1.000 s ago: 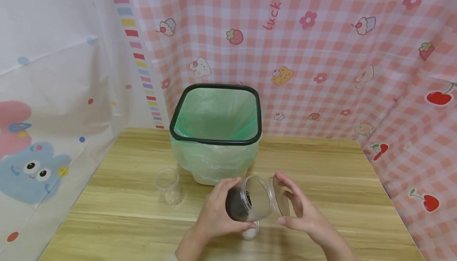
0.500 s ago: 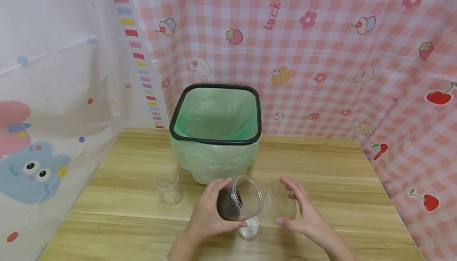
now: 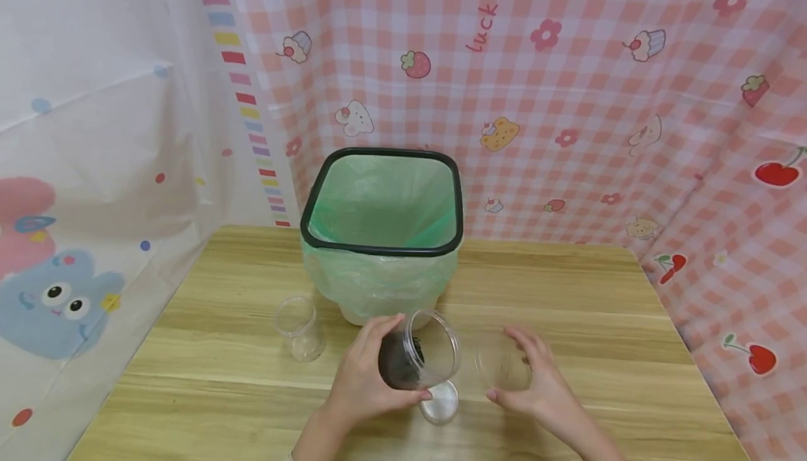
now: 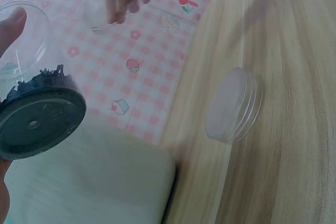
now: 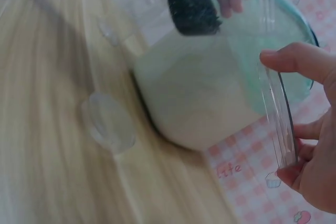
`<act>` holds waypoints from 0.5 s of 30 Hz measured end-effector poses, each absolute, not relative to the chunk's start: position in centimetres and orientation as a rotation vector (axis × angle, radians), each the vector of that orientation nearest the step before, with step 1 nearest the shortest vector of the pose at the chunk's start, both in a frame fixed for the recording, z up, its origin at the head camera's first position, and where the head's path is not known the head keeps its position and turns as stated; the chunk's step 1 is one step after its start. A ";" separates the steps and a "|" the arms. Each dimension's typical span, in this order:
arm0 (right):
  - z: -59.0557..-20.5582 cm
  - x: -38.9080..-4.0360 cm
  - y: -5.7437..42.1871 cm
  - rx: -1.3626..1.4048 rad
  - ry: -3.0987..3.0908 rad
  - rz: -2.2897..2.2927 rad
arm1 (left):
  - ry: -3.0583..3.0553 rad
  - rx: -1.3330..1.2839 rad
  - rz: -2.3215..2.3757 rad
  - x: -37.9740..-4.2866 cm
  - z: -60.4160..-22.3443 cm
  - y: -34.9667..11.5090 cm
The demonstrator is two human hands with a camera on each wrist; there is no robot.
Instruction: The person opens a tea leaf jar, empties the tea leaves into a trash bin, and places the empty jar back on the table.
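My left hand [image 3: 366, 380] grips a clear plastic jar [image 3: 402, 357], tilted with its uncovered mouth toward the right. Dark, dry shreds like loose tea leaves [image 4: 47, 80] lie in its base, as the left wrist view shows. To the right of the jar, my right hand [image 3: 543, 385] holds a clear round lid [image 5: 277, 116] by its edge between thumb and fingers, apart from the mouth. Below the jar, a second clear lid [image 3: 440, 403] lies on the table.
A bin [image 3: 382, 251] with a black rim and green liner stands behind the hands. Left of it, a clear uncapped jar [image 3: 299, 331] stands upright on the wooden table [image 3: 208, 384]. Printed cloths [image 3: 567, 90] hang behind and at the sides.
The lid in my right hand has come away from the jar's mouth. My left hand has shifted left with the jar, uncovering more of the lid on the table.
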State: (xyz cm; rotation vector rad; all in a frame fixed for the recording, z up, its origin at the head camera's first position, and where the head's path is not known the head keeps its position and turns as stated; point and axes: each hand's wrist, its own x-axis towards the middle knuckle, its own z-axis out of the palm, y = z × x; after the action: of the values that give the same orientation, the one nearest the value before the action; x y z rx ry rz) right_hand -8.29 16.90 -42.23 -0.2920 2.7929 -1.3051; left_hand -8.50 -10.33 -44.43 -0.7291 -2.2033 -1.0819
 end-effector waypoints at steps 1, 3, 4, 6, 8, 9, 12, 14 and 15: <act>-42.5 -8.3 16.9 -0.266 2.803 -1.284 | -2.203 -0.729 -1.079 -8.5 -44.4 -10.4; -42.9 -8.5 17.0 -0.232 2.822 -1.249 | -2.199 -0.731 -1.076 -8.5 -44.4 -10.4; -43.1 -8.5 17.0 -0.221 2.830 -1.234 | -2.199 -0.732 -1.075 -8.5 -44.4 -10.4; -43.6 -8.6 17.1 -0.203 2.838 -1.222 | -2.198 -0.731 -1.071 -8.5 -44.5 -10.5; -44.1 -8.7 17.1 -0.189 2.843 -1.211 | -2.197 -0.731 -1.071 -8.5 -44.5 -10.5; -44.4 -8.8 17.2 -0.187 2.845 -1.210 | -2.199 -0.729 -1.069 -8.5 -44.5 -10.5; -45.2 -8.9 17.4 -0.180 2.853 -1.212 | -2.201 -0.726 -1.067 -8.5 -44.5 -10.6; -45.8 -8.8 17.5 -0.176 2.857 -1.214 | -2.202 -0.722 -1.065 -8.5 -44.5 -10.6; -46.1 -8.8 17.6 -0.175 2.861 -1.210 | -2.202 -0.719 -1.064 -8.5 -44.5 -10.6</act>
State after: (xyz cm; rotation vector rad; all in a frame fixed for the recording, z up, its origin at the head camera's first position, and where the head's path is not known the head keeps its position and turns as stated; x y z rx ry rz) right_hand -8.82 17.56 -46.05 -0.1753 2.8615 -1.2101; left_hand -8.47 -10.64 -44.51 -0.7194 -2.2024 -1.0639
